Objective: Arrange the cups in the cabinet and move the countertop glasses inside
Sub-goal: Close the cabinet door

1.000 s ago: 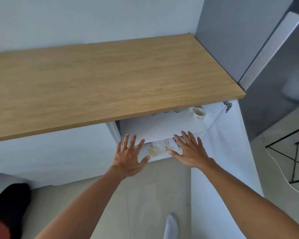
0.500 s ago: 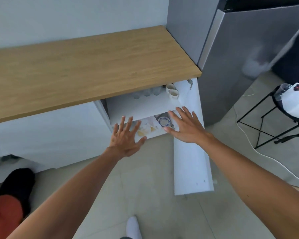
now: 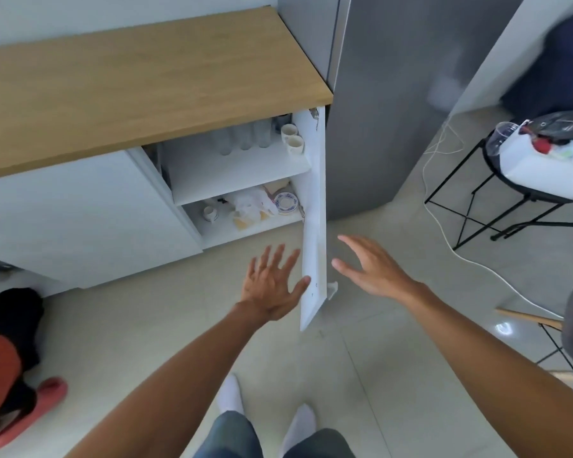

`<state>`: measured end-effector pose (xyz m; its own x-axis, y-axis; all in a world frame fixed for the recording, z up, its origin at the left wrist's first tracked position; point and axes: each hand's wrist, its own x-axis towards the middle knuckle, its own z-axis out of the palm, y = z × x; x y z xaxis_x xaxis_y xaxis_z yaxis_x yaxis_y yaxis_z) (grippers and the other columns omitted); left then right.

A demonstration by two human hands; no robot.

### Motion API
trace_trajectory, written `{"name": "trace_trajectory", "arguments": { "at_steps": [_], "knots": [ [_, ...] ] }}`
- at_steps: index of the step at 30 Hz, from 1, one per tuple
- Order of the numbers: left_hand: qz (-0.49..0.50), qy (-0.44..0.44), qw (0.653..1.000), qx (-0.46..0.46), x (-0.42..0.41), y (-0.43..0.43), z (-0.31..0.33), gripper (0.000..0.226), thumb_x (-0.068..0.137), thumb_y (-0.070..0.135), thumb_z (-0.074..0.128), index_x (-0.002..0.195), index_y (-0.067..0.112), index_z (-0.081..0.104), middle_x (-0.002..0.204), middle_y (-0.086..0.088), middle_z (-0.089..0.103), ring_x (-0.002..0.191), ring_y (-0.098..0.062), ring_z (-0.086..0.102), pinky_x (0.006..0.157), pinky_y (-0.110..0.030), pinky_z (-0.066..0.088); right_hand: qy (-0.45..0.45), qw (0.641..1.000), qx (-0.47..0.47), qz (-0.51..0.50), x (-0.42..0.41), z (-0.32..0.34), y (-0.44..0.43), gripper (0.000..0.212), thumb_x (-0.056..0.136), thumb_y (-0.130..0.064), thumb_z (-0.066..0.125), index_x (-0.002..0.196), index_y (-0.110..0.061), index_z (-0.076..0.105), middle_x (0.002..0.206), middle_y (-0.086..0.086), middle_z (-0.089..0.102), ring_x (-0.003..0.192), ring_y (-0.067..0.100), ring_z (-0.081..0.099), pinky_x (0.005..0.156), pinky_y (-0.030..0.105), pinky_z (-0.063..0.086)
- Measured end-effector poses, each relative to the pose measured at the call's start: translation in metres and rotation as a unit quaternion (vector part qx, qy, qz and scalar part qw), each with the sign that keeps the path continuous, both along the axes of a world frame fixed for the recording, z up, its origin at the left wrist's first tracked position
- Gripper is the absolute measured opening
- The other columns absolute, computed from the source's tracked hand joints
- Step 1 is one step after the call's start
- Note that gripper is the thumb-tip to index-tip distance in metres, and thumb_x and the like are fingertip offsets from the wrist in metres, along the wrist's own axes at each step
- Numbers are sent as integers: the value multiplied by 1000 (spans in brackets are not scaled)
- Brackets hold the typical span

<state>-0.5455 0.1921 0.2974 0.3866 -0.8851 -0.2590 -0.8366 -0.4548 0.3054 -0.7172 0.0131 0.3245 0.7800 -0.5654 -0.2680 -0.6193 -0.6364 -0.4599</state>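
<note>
Our left hand (image 3: 272, 287) and right hand (image 3: 372, 271), both spread and empty, flank the door (image 3: 313, 226); the glasses (image 3: 242, 138) stand ahead on the upper shelf, leftward and nearer our left.

The cabinet (image 3: 242, 180) is white, under a wood countertop (image 3: 146, 84), and stands open up and ahead of the left hand (image 3: 272, 285). Its door (image 3: 313, 226) swings out edge-on, between the two hands, its lower edge just beside the left hand's thumb. On the upper shelf, well beyond the fingertips, clear glasses (image 3: 242, 138) stand upright in a row, with two cream cups (image 3: 292, 138) just to their right, against the door side. On the lower shelf, nearer the hand, sits a small cup (image 3: 209, 213) and a blue-patterned saucer (image 3: 286, 202).
</note>
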Motion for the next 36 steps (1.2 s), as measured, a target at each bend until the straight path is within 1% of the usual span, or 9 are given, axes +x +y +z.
{"name": "trace_trajectory", "arguments": {
  "at_steps": [3, 8, 13, 22, 25, 27, 31, 33, 36],
  "knots": [
    [-2, 30, 999, -12, -34, -2, -9, 70, 93, 70, 17, 155, 39, 9, 165, 1, 15, 152, -26, 6, 122, -49, 7, 14, 999, 45, 15, -24, -26, 6, 66, 93, -60, 48, 150, -28, 36, 155, -5, 39, 143, 15, 34, 117, 33, 27],
    [-22, -3, 1000, -21, -53, -4, -23, 67, 95, 62, 10, 156, 35, 9, 159, 3, 31, 148, -29, 21, 119, -50, 16, -4, 993, 107, 53, -33, -55, 14, 49, 96, -46, 56, 138, -22, 54, 137, -5, 60, 129, 16, 54, 110, 32, 40],
    [-46, -8, 999, -26, -46, -4, -27, 62, 98, 60, 12, 155, 36, 3, 159, 7, 30, 149, -30, 18, 118, -52, 16, -43, 991, 115, 53, -23, -63, 12, 34, 95, -27, 63, 128, -19, 65, 127, -6, 68, 118, 10, 61, 99, 14, 38],
    [-27, -19, 999, -43, 5, 32, -37, 59, 100, 59, 19, 154, 44, 3, 158, 6, 32, 150, -28, 17, 118, -48, 19, -75, 986, 82, 122, 31, -75, 29, 29, 90, -30, 71, 115, -16, 72, 114, -4, 74, 103, 16, 68, 90, 24, 49],
    [-12, -29, 998, -61, 37, 52, -39, 58, 101, 58, 21, 155, 41, 11, 156, 5, 37, 148, -28, 22, 116, -48, 23, -91, 983, 69, 145, 66, -76, 45, 23, 89, -32, 71, 109, -20, 73, 105, -5, 76, 96, 20, 68, 84, 31, 52],
    [5, -35, 997, -70, 60, 65, -43, 56, 101, 56, 24, 154, 37, 22, 153, 4, 42, 147, -29, 27, 114, -49, 29, -104, 981, 68, 150, 91, -77, 56, 22, 89, -33, 71, 106, -21, 73, 102, -5, 76, 92, 21, 68, 81, 36, 53],
    [54, -21, 995, -87, 114, 89, -50, 54, 101, 54, 23, 146, 30, 42, 146, 4, 52, 144, -30, 34, 111, -48, 32, -120, 980, 59, 145, 152, -83, 81, 26, 88, -40, 69, 103, -18, 74, 97, -2, 76, 88, 23, 67, 77, 38, 53],
    [80, -19, 991, -103, 151, 99, -52, 53, 101, 55, 26, 140, 28, 49, 136, 6, 60, 139, -29, 42, 108, -46, 36, -125, 980, 66, 140, 189, -89, 91, 34, 89, -49, 62, 98, -19, 72, 90, -3, 74, 82, 20, 64, 74, 37, 52],
    [116, -15, 987, -112, 209, 107, -52, 53, 98, 58, 31, 126, 25, 61, 113, 10, 71, 122, -22, 57, 105, -43, 37, -125, 980, 75, 138, 247, -93, 102, 29, 90, -49, 62, 91, -21, 69, 78, -7, 67, 73, 15, 57, 68, 34, 49]
  ]
}}
